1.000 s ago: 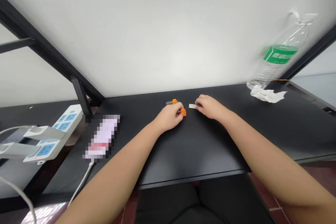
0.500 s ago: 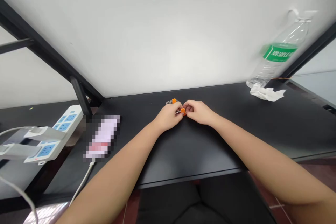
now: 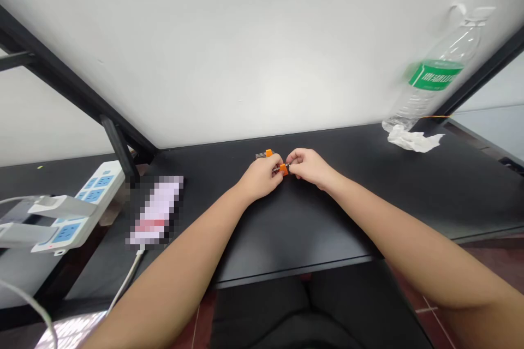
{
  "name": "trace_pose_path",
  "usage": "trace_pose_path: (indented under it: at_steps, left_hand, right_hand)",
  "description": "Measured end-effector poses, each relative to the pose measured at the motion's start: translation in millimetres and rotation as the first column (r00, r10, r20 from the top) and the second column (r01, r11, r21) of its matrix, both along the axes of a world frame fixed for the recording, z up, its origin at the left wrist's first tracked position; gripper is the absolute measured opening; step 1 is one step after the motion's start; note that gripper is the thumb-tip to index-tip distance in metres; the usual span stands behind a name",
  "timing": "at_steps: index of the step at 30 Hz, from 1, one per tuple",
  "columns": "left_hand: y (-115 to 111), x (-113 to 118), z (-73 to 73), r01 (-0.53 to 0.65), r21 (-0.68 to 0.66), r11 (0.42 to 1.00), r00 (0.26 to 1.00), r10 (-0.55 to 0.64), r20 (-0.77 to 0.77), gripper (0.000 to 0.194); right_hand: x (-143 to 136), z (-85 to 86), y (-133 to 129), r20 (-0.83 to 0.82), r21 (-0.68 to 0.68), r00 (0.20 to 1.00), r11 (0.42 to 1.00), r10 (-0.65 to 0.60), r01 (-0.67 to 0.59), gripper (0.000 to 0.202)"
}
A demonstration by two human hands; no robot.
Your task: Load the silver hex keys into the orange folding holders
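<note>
My left hand [image 3: 264, 175] is closed around thin metal rods set in an orange plastic holder [image 3: 284, 169], which look like a hex key set. The holder sticks out between thumb and fingers, on the right side of the hand. A short metal end pokes from it toward my right hand [image 3: 309, 166], whose thumb and fingertips pinch that end. Beyond the left hand, a second orange piece [image 3: 269, 152] with several parallel metal rods shows at the back. Whether the two orange pieces are joined is hidden by my fingers.
Both hands work over a black tabletop [image 3: 295, 223] against a white wall. A clear bottle [image 3: 436, 76] and crumpled tissue [image 3: 415, 139] are at the back right. Left are a blurred-out phone-like item [image 3: 158, 210] with a white cable [image 3: 125, 283] and a power strip [image 3: 94, 196].
My right hand has drawn slightly away from the orange holder, and the metal end between them now shows. The left hand keeps its hold. The whole view has shifted a little.
</note>
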State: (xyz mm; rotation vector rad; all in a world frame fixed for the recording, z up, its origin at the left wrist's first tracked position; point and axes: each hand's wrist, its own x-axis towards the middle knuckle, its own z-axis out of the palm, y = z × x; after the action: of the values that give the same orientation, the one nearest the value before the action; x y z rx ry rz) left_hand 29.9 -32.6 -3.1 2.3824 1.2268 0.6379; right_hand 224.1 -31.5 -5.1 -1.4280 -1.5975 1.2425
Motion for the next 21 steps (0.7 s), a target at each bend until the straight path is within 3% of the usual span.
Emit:
trace_pose_path:
  at_steps: [5,8,15,21]
  left_hand:
    - [0.6,-0.5,0.2,-0.005,-0.027,1.0,1.0,0.005,0.019,0.003]
    - [1.5,-0.9,-0.4,-0.003,-0.044,0.999,0.999,0.004,0.04,0.004]
    - [0.8,-0.2,-1.3,-0.003,-0.037,0.999,0.999,0.005,0.042,0.005]
    - [0.3,1.0,-0.3,0.004,0.001,1.0,1.0,-0.004,0.015,0.006]
  right_hand:
    - [6.2,7.0,-0.8,-0.124,-0.098,0.991,0.993,0.05,-0.063,0.009]
    - [10.0,8.4,-1.0,-0.17,-0.077,0.981,0.991,0.097,-0.112,0.007]
    - [8.7,8.3,-3.5,0.042,0.08,0.997,0.994,0.072,-0.075,0.006]
    - [5.8,10.6,-5.2,0.117,0.145,0.992,0.987,0.049,-0.066,0.014]
